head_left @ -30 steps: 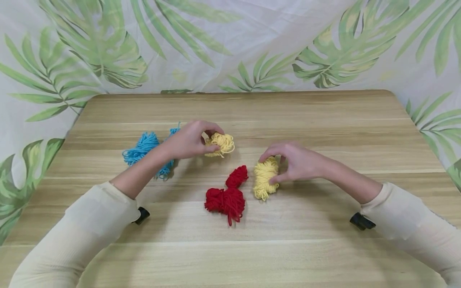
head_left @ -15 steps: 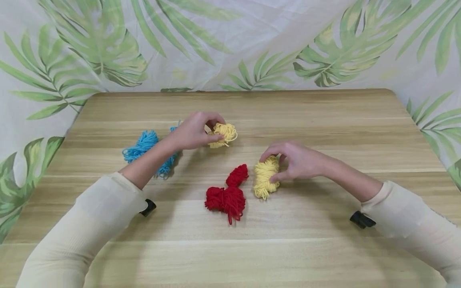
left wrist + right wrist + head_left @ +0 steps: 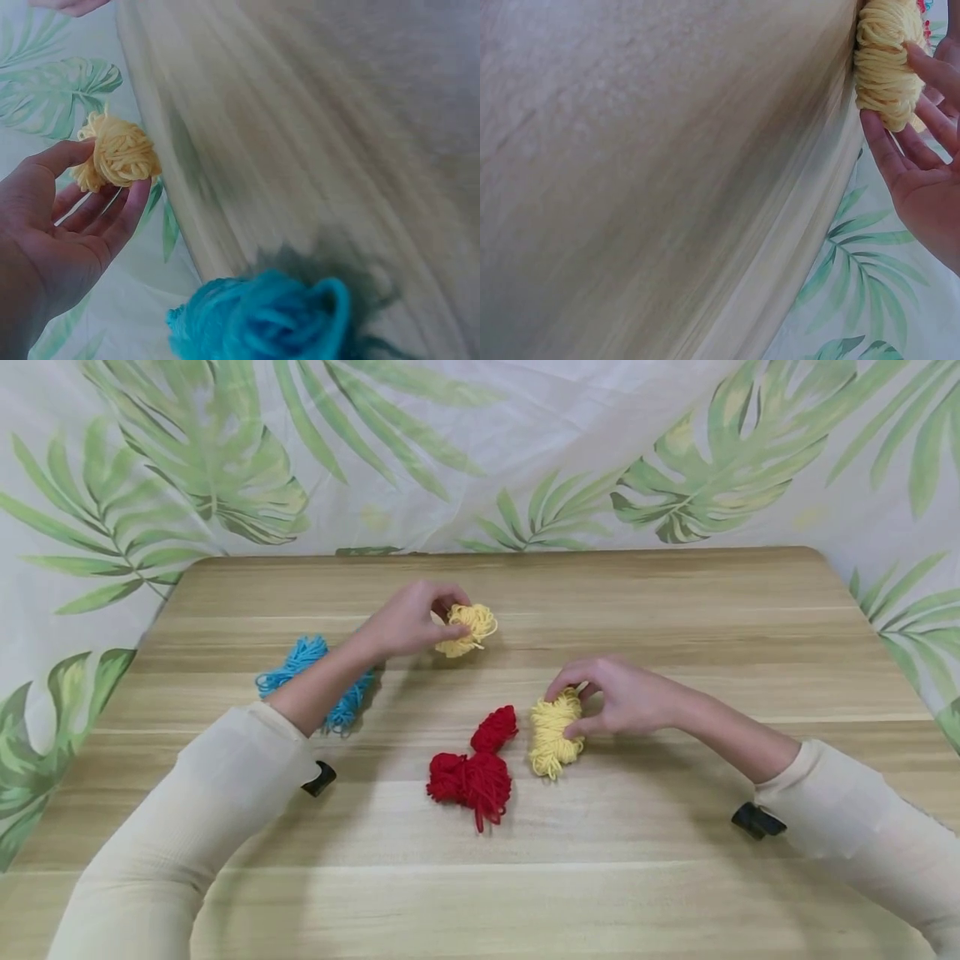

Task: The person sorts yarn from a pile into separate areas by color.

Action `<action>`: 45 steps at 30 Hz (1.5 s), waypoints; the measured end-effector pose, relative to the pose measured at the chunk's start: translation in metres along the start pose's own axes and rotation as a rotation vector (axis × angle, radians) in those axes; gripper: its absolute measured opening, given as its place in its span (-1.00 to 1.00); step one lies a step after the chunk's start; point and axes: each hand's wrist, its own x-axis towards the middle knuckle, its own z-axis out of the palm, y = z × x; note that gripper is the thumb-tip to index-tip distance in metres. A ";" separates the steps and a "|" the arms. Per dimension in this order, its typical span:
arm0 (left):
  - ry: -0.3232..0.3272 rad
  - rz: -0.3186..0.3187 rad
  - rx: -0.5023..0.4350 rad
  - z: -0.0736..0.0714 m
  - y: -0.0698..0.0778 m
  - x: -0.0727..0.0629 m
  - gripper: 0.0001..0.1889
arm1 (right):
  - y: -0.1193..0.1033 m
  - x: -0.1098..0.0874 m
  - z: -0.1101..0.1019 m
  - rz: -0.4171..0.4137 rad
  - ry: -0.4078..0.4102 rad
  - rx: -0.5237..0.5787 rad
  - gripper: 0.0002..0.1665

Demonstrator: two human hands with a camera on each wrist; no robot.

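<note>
My left hand [image 3: 412,620] pinches a small bundle of yellow yarn [image 3: 472,625] between thumb and fingers, over the back middle of the table. The left wrist view shows that yellow bundle [image 3: 118,154] with its strands wrapped round the middle. To the right, a larger yellow yarn bundle [image 3: 553,735] lies with my right hand [image 3: 622,695] gripping its near and far sides. In the right wrist view, the thumb and fingers hold this yellow bundle [image 3: 889,64] at its end. Between the hands and nearer me are bundles of red yarn [image 3: 480,781], touching each other.
Blue yarn bundles [image 3: 296,664] lie at the left, partly hidden under my left forearm. The wooden table [image 3: 675,893] runs back to a leaf-patterned cloth [image 3: 547,435]. A dark clip-like piece [image 3: 757,820] sits at each sleeve.
My left hand has moved away from me and slightly right, carrying the small yellow yarn bundle. The right hand stays on the larger yellow bundle, nearly still.
</note>
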 end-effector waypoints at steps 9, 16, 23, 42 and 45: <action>0.005 0.012 -0.022 0.000 -0.004 0.013 -0.75 | 0.000 0.000 -0.001 -0.006 0.003 0.012 -0.62; 0.010 -0.045 -0.027 -0.001 -0.008 0.022 -0.75 | 0.000 0.001 -0.001 0.000 0.004 0.039 -0.63; 0.008 -0.079 -0.037 -0.004 -0.011 0.028 -0.69 | 0.001 0.001 -0.001 -0.010 0.011 0.061 -0.65; 0.037 -0.191 -0.152 -0.010 -0.020 0.044 -0.68 | 0.000 0.003 -0.004 -0.017 0.023 0.094 -0.67; 0.044 -0.200 -0.160 -0.010 -0.021 0.046 -0.70 | 0.002 0.003 -0.004 -0.008 0.032 0.089 -0.67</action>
